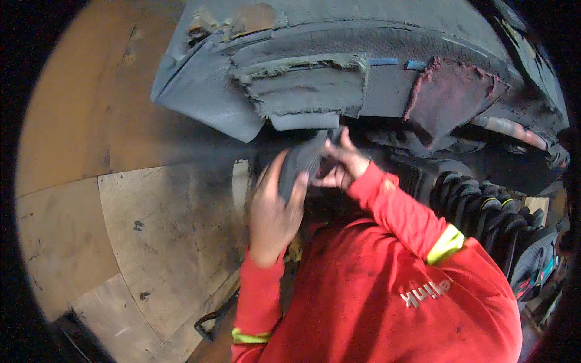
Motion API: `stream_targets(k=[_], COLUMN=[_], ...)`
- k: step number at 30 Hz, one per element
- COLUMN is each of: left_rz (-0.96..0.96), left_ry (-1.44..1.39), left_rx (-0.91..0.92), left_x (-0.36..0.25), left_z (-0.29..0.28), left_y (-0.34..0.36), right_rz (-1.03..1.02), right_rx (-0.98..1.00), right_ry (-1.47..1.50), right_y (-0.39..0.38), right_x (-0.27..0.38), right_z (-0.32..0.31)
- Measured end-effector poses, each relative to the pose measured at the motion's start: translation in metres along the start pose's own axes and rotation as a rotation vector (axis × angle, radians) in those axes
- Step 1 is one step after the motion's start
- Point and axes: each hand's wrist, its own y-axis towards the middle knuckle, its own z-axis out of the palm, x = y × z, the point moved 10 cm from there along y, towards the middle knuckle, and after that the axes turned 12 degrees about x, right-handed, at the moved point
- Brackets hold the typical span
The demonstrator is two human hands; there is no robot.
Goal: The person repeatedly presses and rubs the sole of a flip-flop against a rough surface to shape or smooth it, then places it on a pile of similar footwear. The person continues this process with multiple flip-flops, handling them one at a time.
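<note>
A dark grey shoe (302,158), partly smeared by motion, is between my two hands, below the front edge of a big grey padded cover. My left hand (275,209) grips its near end, the thumb on one side and the fingers along the other. At the shoe's far right side my right hand (346,162) is closed on it with bent fingers. Much of the shoe's underside is hidden by my hands. Just above it hangs a ragged grey cloth patch (305,91) with a pale roll (305,121) along its lower edge.
The dusty grey cover (206,91) overhangs the work, with a frayed reddish cloth (451,97) at its right. A row of dark shoes (484,206) stands to my right. Stained brown boards (163,242) lie at left, near a bent black metal piece (212,320).
</note>
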Motion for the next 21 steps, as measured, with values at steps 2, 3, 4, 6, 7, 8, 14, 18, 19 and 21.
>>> stream_targets(k=[2, 3, 4, 6, 7, 8, 14, 18, 19, 21], left_rz=[0.151, 0.212, 0.181, 0.084, 0.076, 0.070, -0.113, -0.126, -0.157, -0.328], left_ry=[0.068, 0.190, 0.103, -0.080, -0.068, -0.051, -0.181, -0.435, -0.511, -0.646], left_rx=[-0.042, -0.131, -0.134, -0.117, -0.130, -0.148, -0.112, -0.176, -0.109, 0.059], left_x=[-0.013, -0.020, -0.012, 0.004, 0.006, 0.009, 0.055, 0.115, 0.133, 0.169], left_z=[0.003, -0.002, -0.005, -0.010, -0.011, -0.012, 0.011, 0.050, 0.068, 0.100], left_y=[0.009, 0.002, -0.004, -0.038, -0.054, -0.067, -0.127, -0.154, -0.150, -0.135], right_rz=[-0.060, -0.055, -0.033, -0.005, -0.034, -0.054, 0.011, -0.157, -0.296, -0.593], right_rx=[0.120, 0.092, 0.169, 0.219, 0.187, 0.185, 0.201, 0.151, 0.136, 0.120], right_ry=[0.027, -0.056, -0.018, 0.018, -0.029, -0.064, -0.278, -0.703, -0.977, -1.516], right_y=[0.013, 0.016, 0.015, 0.004, -0.004, -0.008, -0.027, -0.030, -0.034, -0.041], right_x=[0.011, 0.015, 0.008, -0.007, -0.011, -0.012, -0.016, -0.008, 0.001, 0.006], right_z=[0.000, -0.005, 0.001, 0.011, 0.013, 0.019, 0.038, 0.029, 0.033, 0.053])
